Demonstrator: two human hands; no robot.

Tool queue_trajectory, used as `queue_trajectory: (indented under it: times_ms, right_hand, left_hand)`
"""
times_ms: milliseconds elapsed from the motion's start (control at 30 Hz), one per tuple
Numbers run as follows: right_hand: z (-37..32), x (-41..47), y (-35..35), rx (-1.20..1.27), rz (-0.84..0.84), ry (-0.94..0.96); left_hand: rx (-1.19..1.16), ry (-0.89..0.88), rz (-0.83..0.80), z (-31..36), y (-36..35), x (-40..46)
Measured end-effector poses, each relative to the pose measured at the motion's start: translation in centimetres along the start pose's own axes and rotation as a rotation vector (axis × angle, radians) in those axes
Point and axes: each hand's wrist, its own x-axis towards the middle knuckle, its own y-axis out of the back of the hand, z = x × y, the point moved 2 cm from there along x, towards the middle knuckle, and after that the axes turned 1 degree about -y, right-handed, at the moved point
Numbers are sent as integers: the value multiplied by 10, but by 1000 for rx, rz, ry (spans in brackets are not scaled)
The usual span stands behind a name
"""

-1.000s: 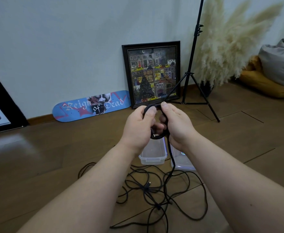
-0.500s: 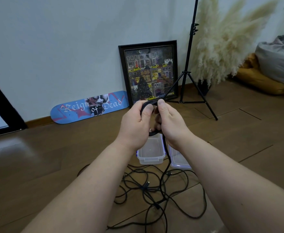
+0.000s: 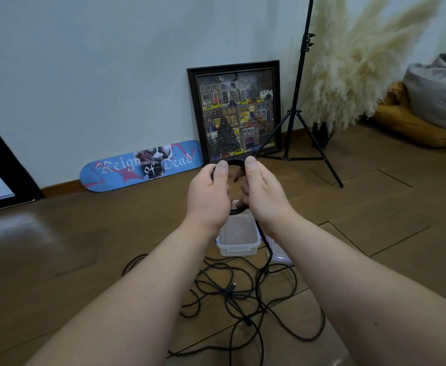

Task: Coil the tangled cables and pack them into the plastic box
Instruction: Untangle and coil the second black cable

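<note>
A small black cable coil [image 3: 236, 163] is gripped by left hand [image 3: 208, 198] and right hand [image 3: 263, 198]; coiling is underway. More slack from the tangled cables [image 3: 232, 294] must be wound next.

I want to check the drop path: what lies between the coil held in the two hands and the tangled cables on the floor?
In the head view, the open plastic box sits below the coil, and one black strand hangs down past the box to the tangled cables.
</note>
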Motion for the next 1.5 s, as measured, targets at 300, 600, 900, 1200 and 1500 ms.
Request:
queue_trajectory:
  times_ms: [300,600,900,1200,1500]
  right_hand:
    - [2,4,6,45,22,-8]
    - [18,-12,33,-387,-429,-263]
    - [15,-3,58,-469,-15,-151]
    - [24,-3,52,-344,-143,-90]
    - [-26,-16,0,-1165,-671,228]
  left_hand:
    - [-333,206,-275,17,0,-15]
    - [-116,-10,21,18,32,6]
    - [-54,-14,154,11,46,17]
    - [-528,180,567,-5,90,36]
    - [-17,18,190,-13,64,32]
